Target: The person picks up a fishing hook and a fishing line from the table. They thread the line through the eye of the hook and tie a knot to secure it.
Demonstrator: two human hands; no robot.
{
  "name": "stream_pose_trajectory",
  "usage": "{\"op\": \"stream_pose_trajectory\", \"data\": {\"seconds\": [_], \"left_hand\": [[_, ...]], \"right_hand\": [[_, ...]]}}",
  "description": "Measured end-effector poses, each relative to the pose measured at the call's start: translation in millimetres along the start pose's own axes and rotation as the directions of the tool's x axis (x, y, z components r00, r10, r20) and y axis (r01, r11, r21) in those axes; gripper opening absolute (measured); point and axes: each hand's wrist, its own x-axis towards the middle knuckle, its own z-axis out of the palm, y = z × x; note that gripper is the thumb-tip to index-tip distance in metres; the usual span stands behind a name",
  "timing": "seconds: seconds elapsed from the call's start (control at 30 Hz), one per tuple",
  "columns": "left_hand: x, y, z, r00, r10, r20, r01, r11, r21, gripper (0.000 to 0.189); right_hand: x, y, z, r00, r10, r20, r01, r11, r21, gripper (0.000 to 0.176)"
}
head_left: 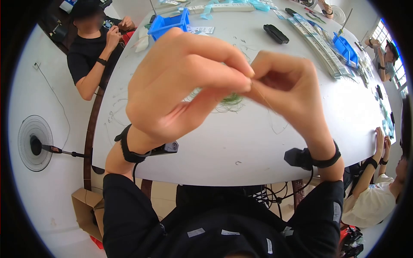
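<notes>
The table (206,161) is coloured white, the bins (158,31) blue, the strands (231,100) green, and the wrist straps (124,144) and sleeves (129,206) black.

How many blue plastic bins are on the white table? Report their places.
2. One blue plastic bin is beyond the left hand; the second blue bin is off to the right, beside long pale strips. Others may be hidden.

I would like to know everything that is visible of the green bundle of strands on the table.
The green bundle is a loose tangle of fine, curved, thread-like strands, with paler stray loops around it. Its exact material is unclear. It lies on the white table, partly hidden behind the left hand, which appears raised above it.
</notes>
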Motion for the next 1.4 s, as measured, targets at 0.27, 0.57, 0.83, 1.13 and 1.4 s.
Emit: {"op": "stream_pose_trajectory", "data": {"seconds": [0.27,0.57,0.83,1.13,1.4], "left_hand": [[-3,3,3,0.998,0.055,0.023,-0.058,0.981,0.186,0.026],[-3,11,6,0.999,-0.028,0.032,0.025,0.993,0.114,0.022],[-5,-4,-2,1.000,0.024,0.010,-0.026,0.974,0.224,0.023],[-5,5,10,0.997,0.077,0.024,-0.080,0.983,0.163,0.025],[-5,0,3,0.999,0.037,-0.020,-0.032,0.980,0.199,0.023]], "right_hand": [[-15,-29,-6,0.872,-0.489,0.000,0.443,0.790,-0.424,0.011],[1,4,4,0.995,-0.048,-0.084,0.053,0.997,0.053,0.004],[-9,-21,-4,0.993,-0.092,0.070,0.100,0.989,-0.110,0.008],[2,1,-4,0.974,-0.184,-0.130,0.190,0.981,0.032,0.008],[0,-1,-2,0.997,0.005,0.073,-0.008,0.999,0.037,0.009]]}}
